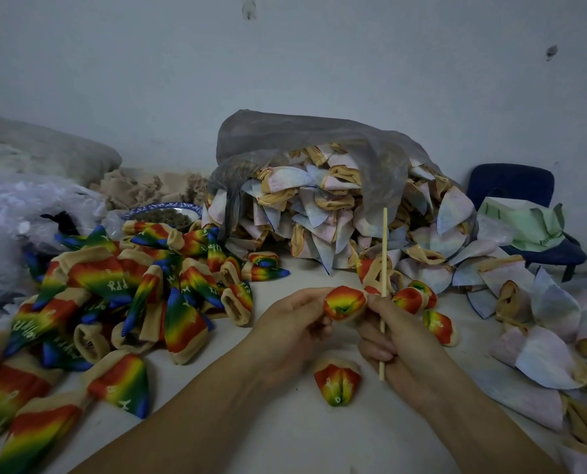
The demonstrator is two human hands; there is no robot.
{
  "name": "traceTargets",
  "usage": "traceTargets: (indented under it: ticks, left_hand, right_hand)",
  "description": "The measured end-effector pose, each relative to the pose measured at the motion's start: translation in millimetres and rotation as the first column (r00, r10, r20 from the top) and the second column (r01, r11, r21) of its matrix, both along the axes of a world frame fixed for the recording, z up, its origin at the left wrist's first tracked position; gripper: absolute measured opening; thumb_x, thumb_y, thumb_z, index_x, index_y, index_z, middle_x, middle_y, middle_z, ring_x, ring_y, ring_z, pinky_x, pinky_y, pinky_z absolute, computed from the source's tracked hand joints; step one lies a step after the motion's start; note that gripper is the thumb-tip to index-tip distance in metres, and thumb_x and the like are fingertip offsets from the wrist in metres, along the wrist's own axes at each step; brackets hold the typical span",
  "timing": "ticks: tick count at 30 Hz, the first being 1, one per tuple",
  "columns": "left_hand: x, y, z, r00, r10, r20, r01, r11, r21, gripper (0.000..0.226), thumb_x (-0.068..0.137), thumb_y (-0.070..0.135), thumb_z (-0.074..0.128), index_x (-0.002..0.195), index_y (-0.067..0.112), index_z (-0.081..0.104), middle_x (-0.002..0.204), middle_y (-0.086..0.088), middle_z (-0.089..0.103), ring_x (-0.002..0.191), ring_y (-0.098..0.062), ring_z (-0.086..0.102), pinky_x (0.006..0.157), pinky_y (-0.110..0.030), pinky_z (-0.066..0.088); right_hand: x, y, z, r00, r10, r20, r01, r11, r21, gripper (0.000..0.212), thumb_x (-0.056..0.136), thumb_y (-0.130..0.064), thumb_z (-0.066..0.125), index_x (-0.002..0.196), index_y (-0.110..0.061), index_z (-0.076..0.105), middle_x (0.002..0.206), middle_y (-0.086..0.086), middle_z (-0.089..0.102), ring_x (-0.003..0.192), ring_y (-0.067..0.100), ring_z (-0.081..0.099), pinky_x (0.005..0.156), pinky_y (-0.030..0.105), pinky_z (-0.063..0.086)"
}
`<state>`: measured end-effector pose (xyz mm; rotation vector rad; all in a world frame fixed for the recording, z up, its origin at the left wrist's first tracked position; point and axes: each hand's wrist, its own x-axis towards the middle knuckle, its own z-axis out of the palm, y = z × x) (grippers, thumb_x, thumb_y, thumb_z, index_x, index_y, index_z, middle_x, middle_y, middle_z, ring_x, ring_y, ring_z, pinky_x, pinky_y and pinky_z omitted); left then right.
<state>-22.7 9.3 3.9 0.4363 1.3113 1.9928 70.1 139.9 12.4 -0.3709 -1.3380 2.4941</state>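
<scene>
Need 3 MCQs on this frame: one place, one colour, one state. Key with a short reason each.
1. What colour is the chair at the rear right?
A. red
B. dark blue
C. yellow

2. Where does the big heap of rainbow pieces lie?
A. on the left side of the table
B. on the right side of the table
C. on the chair seat

3. How is the stick placed?
A. lying flat on the table
B. stuck into the heap
C. upright in the right hand

Key:
1 B: the chair's back shows dark blue against the wall.
2 A: the heap spreads over the table's left side.
3 C: the right hand's fingers curl round the stick, whose tip points up, while the left hand pinches only the small rainbow piece.
</scene>
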Motion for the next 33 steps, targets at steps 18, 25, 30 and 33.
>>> traceTargets:
  ticks: [18, 25, 30, 33]
  left_hand:
    - [-12.9, -6.4, 6.5, 0.985, 0.051, -0.165, -0.076, 0.986, -0.147, 0.017, 0.097, 0.005, 0.053, 0.106, 0.005, 0.068, 0.063, -0.005, 0.061, 0.045, -0.007, 0.041, 0.040, -0.015, 0.033]
    - [-11.9, -7.2, 9.2, 0.950, -0.096, 0.298, 0.022, 0.970, 0.240, 0.010, 0.080, 0.008, 0.061, 0.089, 0.006, 0.057, 0.063, -0.004, 0.051, 0.042, -0.006, 0.038, 0.033, -0.016, 0.029]
    - [-11.0, -3.0, 1.8, 0.988, -0.029, 0.150, 0.021, 0.998, 0.052, 0.011, 0.089, 0.012, 0.061, 0.098, 0.009, 0.065, 0.064, -0.003, 0.050, 0.049, -0.008, 0.040, 0.044, -0.019, 0.033]
    - [-12.3, -2.1, -5.0, 0.998, 0.062, -0.033, -0.064, 0.995, -0.080, 0.016, 0.092, 0.012, 0.062, 0.087, 0.017, 0.077, 0.069, -0.003, 0.060, 0.058, -0.008, 0.049, 0.054, -0.020, 0.041]
  right_hand:
    - [0.4, -2.3, -4.5, 0.997, -0.070, -0.037, 0.077, 0.968, 0.241, 0.010, 0.097, -0.017, 0.050, 0.095, -0.014, 0.059, 0.056, -0.002, 0.031, 0.040, 0.005, 0.023, 0.036, 0.017, 0.025]
    - [-2.4, -8.3, -8.9, 0.996, -0.089, 0.027, 0.072, 0.919, 0.388, 0.010, 0.100, -0.018, 0.046, 0.103, -0.012, 0.053, 0.051, -0.006, 0.032, 0.042, 0.005, 0.025, 0.039, 0.018, 0.026]
    - [-1.3, -1.9, -10.6, 0.988, -0.127, 0.083, 0.075, 0.885, 0.459, 0.012, 0.100, -0.021, 0.046, 0.101, -0.014, 0.055, 0.048, -0.009, 0.035, 0.041, 0.005, 0.025, 0.039, 0.019, 0.024]
    - [-0.4, 3.2, -11.4, 0.972, -0.205, 0.117, 0.078, 0.745, 0.662, 0.012, 0.098, -0.028, 0.047, 0.092, -0.024, 0.057, 0.047, -0.013, 0.042, 0.039, 0.004, 0.028, 0.037, 0.017, 0.028]
